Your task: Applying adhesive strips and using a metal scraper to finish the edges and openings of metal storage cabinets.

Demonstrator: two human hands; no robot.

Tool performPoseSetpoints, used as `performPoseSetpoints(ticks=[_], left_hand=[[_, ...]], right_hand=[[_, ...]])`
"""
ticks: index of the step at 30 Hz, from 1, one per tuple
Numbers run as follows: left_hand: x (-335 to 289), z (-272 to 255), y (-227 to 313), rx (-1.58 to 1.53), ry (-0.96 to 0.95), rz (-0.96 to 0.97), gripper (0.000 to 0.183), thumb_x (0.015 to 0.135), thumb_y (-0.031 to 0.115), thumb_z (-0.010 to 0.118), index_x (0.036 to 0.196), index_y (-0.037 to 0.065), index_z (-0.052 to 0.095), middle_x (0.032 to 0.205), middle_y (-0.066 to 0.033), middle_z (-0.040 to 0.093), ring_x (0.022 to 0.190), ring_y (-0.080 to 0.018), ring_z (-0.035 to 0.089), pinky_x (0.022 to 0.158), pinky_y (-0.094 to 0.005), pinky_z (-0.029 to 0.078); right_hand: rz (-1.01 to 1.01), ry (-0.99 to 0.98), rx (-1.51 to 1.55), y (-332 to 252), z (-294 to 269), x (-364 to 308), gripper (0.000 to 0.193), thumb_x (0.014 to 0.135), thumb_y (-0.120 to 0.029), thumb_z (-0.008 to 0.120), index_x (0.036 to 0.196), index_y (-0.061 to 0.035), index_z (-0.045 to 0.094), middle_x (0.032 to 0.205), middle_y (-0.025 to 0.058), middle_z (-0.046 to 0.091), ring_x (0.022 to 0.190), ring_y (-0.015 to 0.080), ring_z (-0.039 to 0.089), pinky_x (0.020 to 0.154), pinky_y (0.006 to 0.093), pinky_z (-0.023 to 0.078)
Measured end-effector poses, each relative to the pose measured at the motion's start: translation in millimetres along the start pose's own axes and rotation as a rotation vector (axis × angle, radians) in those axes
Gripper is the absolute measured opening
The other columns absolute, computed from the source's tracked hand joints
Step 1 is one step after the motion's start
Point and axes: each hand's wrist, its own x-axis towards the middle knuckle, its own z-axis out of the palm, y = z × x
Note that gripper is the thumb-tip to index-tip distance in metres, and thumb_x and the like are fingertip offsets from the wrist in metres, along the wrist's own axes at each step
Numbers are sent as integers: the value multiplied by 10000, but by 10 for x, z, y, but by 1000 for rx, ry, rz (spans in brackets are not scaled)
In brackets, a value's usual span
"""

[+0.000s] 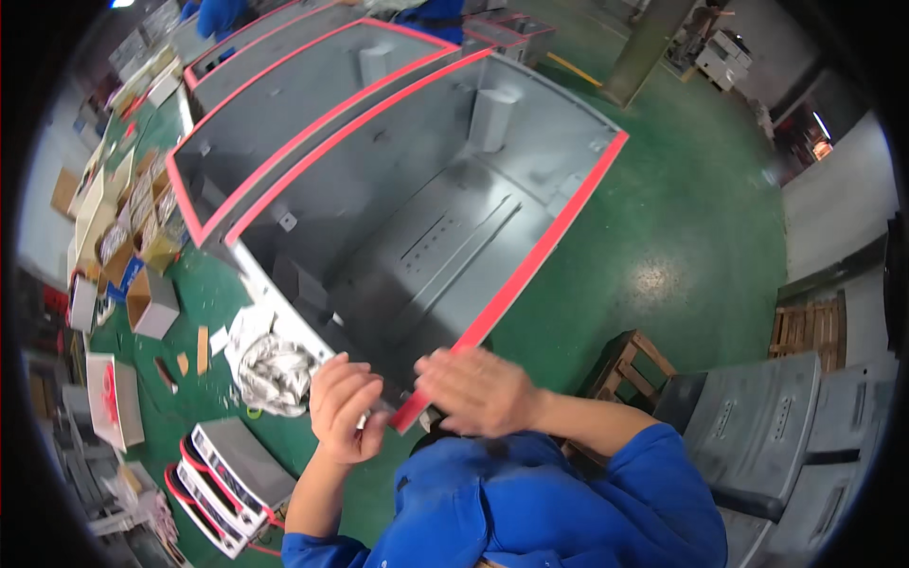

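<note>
In front of me stands a large grey sheet-metal cabinet (379, 275), lying with its opening upward. A red strip (544, 251) runs along its right, far and left rims; the near-left rim (289, 317) shows bare and white. My right hand (478, 390) lies on the near end of the red strip, fingers stretched together and slightly blurred. At the near corner, my left hand (346, 407) is curled with thumb close to fingers. A small pale bit shows by its thumb, too small to name. White crumpled cloth or plastic (270, 364) lies beyond that hand.
A second red-edged cabinet (312, 104) adjoins the first on the far left. Boxes (151, 303), a white bin (114, 402) and red-and-white panels (222, 488) lie on the left. Grey metal panels (748, 426) and a wooden stand (630, 369) are right. People in blue (431, 19) work behind.
</note>
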Motion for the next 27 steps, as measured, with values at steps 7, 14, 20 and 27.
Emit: performPoseSetpoints(ticks=[7,14,20,27], left_hand=[[84,111,-53,62,-187,46,363,723,241,441,885,-20,635,545,-48,470,492,-183,426,480,-307,323],[114,250,130,176,-242,-17,368,754,236,391,861,-2,650,545,-32,472,484,-174,410,494,-317,317],[352,998,539,241,-185,-17,375,766,263,393,878,41,673,545,8,474,457,-125,409,488,-270,313],[365,1037,650,270,-232,-75,367,780,268,404,895,42,669,630,-11,555,488,-139,451,500,-269,330]], right_hand=[[288,97,-556,1847,-586,-431,452,758,13,437,1208,39,396,1272,202,411,1201,339,387,1010,420,318],[576,255,-644,3206,-838,-513,525,787,25,444,1278,19,258,1346,200,298,1263,324,294,1051,356,267],[749,97,-537,4085,-1204,-513,615,749,42,499,1303,-10,236,1373,189,265,1263,311,297,1051,344,267],[617,117,-612,3867,-1117,-506,634,658,116,518,1258,21,336,1352,194,304,1264,305,296,1046,352,274]])
